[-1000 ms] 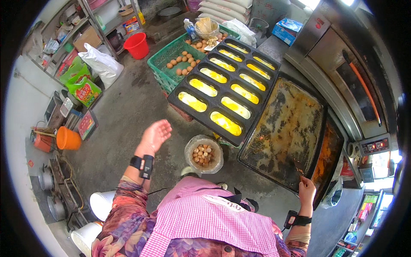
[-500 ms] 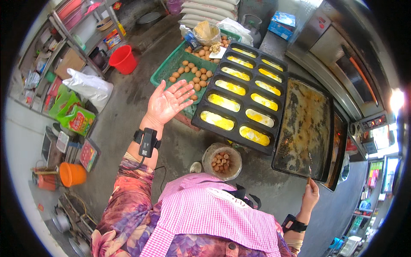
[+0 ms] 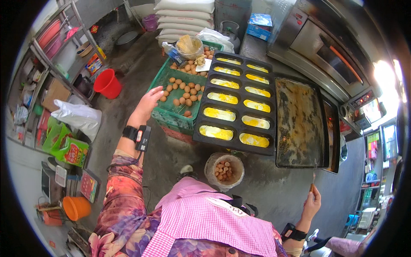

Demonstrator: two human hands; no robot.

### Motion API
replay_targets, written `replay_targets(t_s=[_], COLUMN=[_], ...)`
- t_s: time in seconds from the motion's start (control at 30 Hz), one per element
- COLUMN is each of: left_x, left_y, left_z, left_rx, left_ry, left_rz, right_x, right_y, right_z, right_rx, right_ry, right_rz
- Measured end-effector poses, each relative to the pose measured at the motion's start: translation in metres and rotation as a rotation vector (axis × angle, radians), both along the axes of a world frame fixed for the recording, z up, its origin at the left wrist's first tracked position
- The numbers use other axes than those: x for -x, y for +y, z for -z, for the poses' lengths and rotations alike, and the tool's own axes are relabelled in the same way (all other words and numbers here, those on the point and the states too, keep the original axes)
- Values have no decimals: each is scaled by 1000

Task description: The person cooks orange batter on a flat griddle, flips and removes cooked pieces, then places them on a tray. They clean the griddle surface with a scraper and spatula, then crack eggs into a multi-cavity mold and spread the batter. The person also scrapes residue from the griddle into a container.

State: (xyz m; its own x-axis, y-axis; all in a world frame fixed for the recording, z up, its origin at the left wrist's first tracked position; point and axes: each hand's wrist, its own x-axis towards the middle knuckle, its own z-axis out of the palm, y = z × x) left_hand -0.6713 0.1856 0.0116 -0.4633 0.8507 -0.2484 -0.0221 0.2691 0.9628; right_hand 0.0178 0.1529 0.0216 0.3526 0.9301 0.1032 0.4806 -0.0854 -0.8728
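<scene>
At the centre, the moulded baking tray [image 3: 238, 112] was dark, matt metal; right of it, the flat tray [image 3: 299, 124] was metal with a rough, blotched surface. The crate [image 3: 174, 121], left of centre, was green plastic. The oven [image 3: 310, 40], upper right, was smooth metal. The red bucket [image 3: 108, 84], upper left, was plastic; the apron [image 3: 214, 225], lower centre, checked cloth.

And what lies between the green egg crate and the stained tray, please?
In the head view, the dark mould pan, holding something yellow and white, lies between the green crate and the stained tray.
</scene>
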Motion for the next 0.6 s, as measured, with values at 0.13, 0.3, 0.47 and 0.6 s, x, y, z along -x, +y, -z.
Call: replay_targets(t_s=[0.13, 0.3, 0.47, 0.6], left_x=[31, 74, 106, 108], left_y=[78, 202, 316, 375], left_z=[26, 83, 155, 203], left_rx=[-79, -43, -69, 19], left_ry=[35, 145, 316, 322], left_rz=[153, 345, 389, 348], right_x=[32, 102, 181, 225], right_y=[-19, -26, -24, -22], right_z=[-1, 2, 3, -8], right_rx=[-18, -12, 32, 105], right_ry=[24, -3, -46, -23], right_rz=[117, 394, 459, 477])
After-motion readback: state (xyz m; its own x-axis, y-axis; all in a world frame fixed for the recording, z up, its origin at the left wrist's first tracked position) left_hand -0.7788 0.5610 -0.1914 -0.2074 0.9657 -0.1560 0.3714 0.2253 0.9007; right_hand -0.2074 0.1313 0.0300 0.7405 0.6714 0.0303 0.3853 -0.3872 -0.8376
